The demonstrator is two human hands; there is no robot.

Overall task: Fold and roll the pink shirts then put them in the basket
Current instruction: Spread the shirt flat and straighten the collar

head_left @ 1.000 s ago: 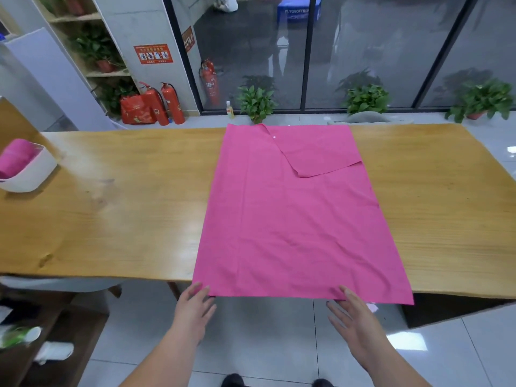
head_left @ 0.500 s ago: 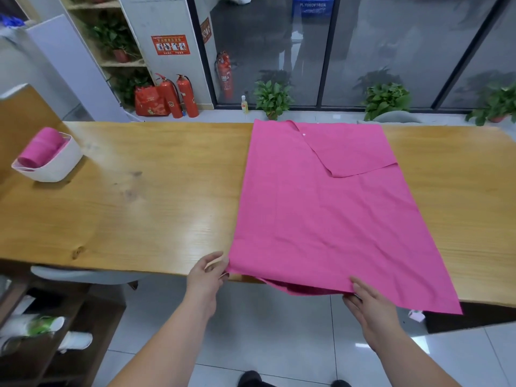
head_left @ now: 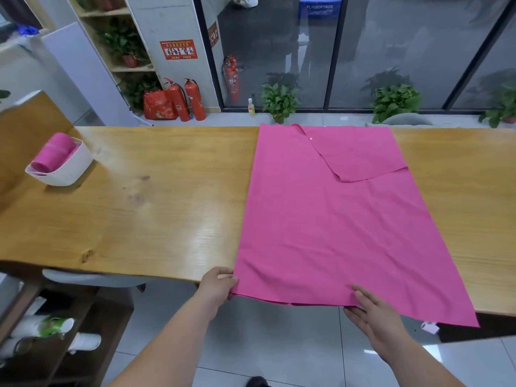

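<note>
A pink shirt [head_left: 329, 219] lies spread flat on the wooden table [head_left: 153, 208], one sleeve folded in over its upper right part. Its bottom hem hangs a little over the near table edge. My left hand [head_left: 217, 289] pinches the hem's left corner. My right hand [head_left: 374, 314] holds the hem further right, fingers on top of the cloth and thumb under it. A white basket [head_left: 65, 169] stands at the table's far left, with a rolled pink shirt [head_left: 54, 155] inside it.
A low shelf [head_left: 50, 331] with white rolls stands below the table at the left. Fire extinguishers [head_left: 185, 99] and potted plants [head_left: 279, 100] line the glass wall beyond the table. The floor is grey tile.
Both hands went from hovering below the hem to taking hold of it; the hem is lifted slightly off the edge. The camera view has shifted left, so the shirt appears further right.
</note>
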